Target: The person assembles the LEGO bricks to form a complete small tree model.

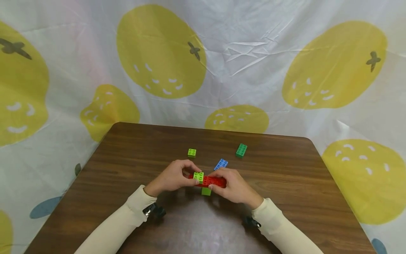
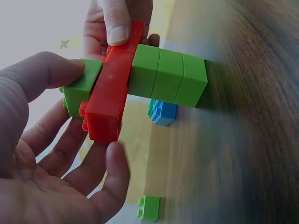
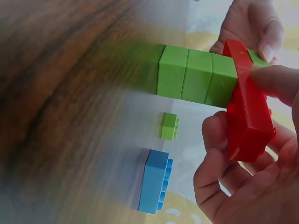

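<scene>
A long red bar of toy building bricks lies across a column of several light green bricks. My left hand pinches a light green brick between thumb and fingers, over the studs near the bar's left end. In the left wrist view this brick stands slightly tilted against the red bar, its thumb side pressed by my thumb. My right hand grips the bar's right end, thumb on the near side and fingers around the far side, as the right wrist view shows.
On the brown table beyond my hands lie a loose light green brick, a blue brick and a dark green brick. A fruit-patterned cloth hangs behind the table's far edge.
</scene>
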